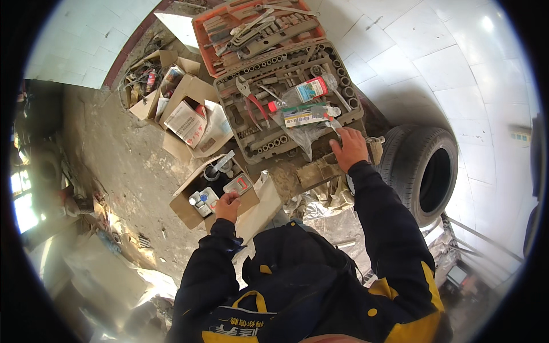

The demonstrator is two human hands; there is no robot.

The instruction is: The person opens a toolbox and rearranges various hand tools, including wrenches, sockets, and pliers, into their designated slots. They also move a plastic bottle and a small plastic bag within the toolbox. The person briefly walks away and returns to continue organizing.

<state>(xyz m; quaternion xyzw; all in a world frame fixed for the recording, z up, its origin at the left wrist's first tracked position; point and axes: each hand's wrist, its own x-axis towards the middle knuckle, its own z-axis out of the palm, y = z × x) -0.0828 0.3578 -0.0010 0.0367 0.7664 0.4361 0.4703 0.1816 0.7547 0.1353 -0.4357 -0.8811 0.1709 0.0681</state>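
My right hand [350, 150] is over the front right edge of an opened socket set case [254, 155], thumb and fingers apart. Its fingertips are close to a small clear item with an orange-red part [333, 122]; whether they touch it I cannot tell. On the case's tools lie a clear plastic bottle with a red cap [303, 91], a white and yellow packet [311, 115] in clear plastic, and red-handled pliers [251, 100]. My left hand [227, 208] is at the near right side of a cardboard box [184, 210] of cans and small bottles, its fingers drawn together. What they hold, if anything, is hidden.
Two dark tires [437, 171] stand at the right beside a white tiled wall [434, 46]. More cardboard boxes [189, 91] with packages sit on the dirty floor [108, 148] at the left. A dusty metal block [320, 171] lies before the case, near crumpled foil [329, 207].
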